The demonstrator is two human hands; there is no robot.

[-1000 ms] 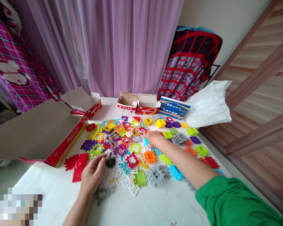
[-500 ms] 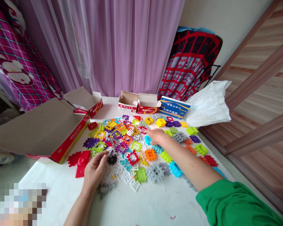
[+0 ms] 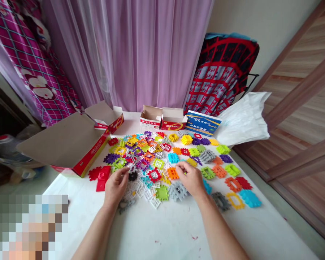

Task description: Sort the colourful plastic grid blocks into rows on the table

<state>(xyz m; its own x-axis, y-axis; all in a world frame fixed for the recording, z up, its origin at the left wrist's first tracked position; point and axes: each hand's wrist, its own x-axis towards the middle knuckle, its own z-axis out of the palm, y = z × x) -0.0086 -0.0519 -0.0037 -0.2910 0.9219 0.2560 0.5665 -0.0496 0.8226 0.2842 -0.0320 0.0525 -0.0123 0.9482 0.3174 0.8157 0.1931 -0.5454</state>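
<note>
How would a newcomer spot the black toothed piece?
On the white table, find the heap of coloured plastic pieces in the middle. On the heap's left side, just right of the left hand's fingertips, lies the black toothed piece. Its colour sets it apart: the white lattice pieces next to it are pale.

Orange block (image 3: pixel 173 174), magenta cloth (image 3: pixel 25 47) — checked

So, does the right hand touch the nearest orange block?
Cannot tell: the head view shows the right hand overlapping the orange block, any gap hidden.
</note>
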